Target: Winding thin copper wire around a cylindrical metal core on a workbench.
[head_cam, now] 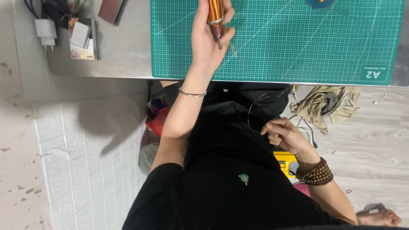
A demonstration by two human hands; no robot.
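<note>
My left hand (206, 38) is raised over the green cutting mat (298, 47) and grips a copper wire coil (215, 15) wound on a rod with a dark tip. A thin silver bracelet sits on that wrist. My right hand (283, 134) is down over my lap, fingers pinched on a thin copper wire (255, 104) that curves up toward the table edge. A brown bead bracelet (316, 173) wraps the right wrist. A small green pendant (243, 178) hangs on my black clothing.
The grey table (123, 51) carries a white charger plug (46, 30), a small box (82, 39) and a dark red item at the top. A blue round object (319, 3) lies at the mat's far edge. On the floor lie crumpled beige cloth (326, 104), a yellow tool (287, 162) and red bags (157, 119).
</note>
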